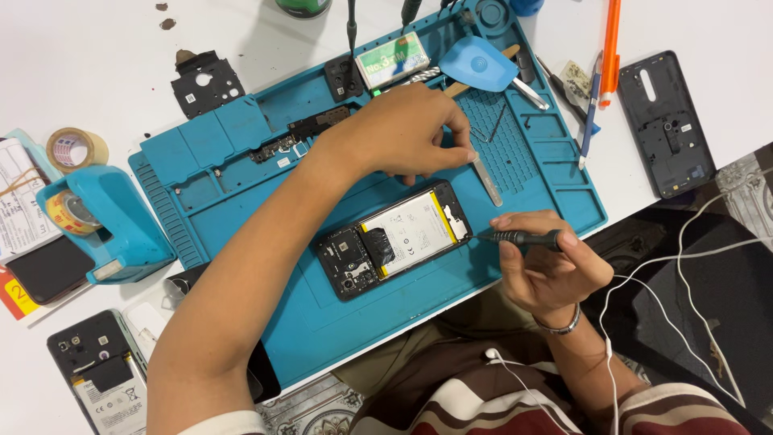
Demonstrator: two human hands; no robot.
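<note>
Phone [398,239] just below left hand [411,133]

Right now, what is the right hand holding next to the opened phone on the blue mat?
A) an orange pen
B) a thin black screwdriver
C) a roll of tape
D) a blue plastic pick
B: the right hand grips a thin black screwdriver, tip pointed toward the opened phone.

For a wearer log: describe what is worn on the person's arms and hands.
Both hands are bare, no gloves. The right hand has a silver metal bangle at the wrist. The left hand wears nothing; its forearm is bare up to a short white sleeve edge.
</note>
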